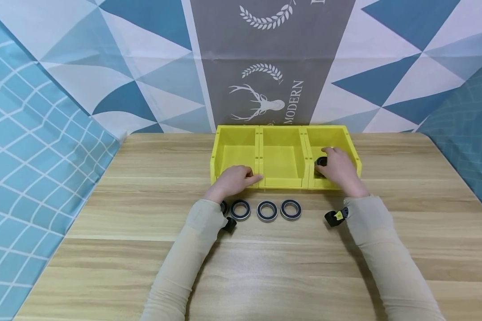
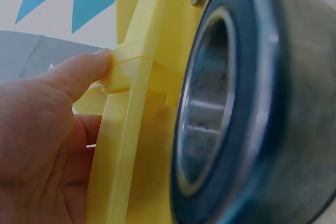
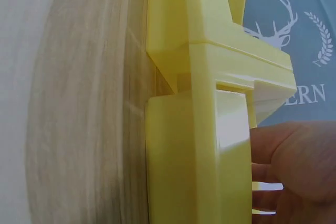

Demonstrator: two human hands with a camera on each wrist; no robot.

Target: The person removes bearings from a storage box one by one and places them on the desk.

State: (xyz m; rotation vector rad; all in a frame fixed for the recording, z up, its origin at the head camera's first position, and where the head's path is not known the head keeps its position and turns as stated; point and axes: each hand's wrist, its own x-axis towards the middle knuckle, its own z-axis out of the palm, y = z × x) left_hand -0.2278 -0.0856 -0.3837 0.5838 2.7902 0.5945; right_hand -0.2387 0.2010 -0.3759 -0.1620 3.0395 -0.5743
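My left hand (image 1: 234, 180) is at the front of the left compartment of the yellow storage bin (image 1: 285, 183). Its thumb lies on the rim near the divider, while the other fingertips are hidden behind the front wall. Over the right compartment, my right hand (image 1: 339, 168) reaches in and holds a dark ball bearing (image 1: 321, 161) between thumb and fingers. The bin wall hides those fingertips in the right wrist view. Several ring-shaped bearings (image 1: 267, 211) lie flat in a row before the bin, one partly covered by the left wrist. A bearing (image 2: 262, 103) looms large in the left wrist view.
The bin has three compartments and stands at the back of the wooden table (image 1: 265, 276), close to a patterned cloth backdrop (image 1: 261, 44). Black wrist cameras (image 1: 334, 218) hang beneath both sleeves, the left one beside the row of bearings.
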